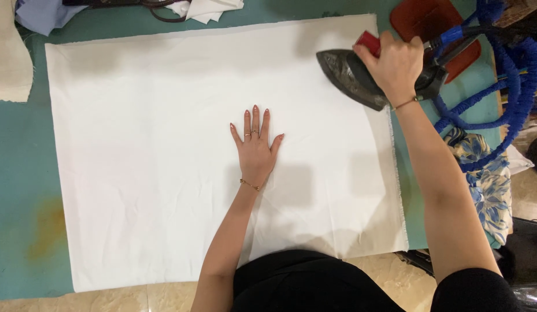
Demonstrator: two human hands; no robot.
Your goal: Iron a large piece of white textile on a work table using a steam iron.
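The white cloth (164, 144) lies spread flat over the teal worktop (20, 190), nearly covering it. Her left hand (255, 147) presses it down near the middle, palm flat and fingers splayed, holding nothing. Her right hand (395, 65) is closed tight round the handle of the iron (352, 78), whose dark sole sits on the cloth's far right corner, tip pointing left. I'd worry about scorching if the iron sits long in one spot, and the blue hose (514, 86) looping beside it could snag or drag across the cloth. A crease could get pressed in where faint wrinkles show near her wrist. The handle is mostly hidden under her fingers, and the red pad (415, 17) behind is partly covered and cut off.
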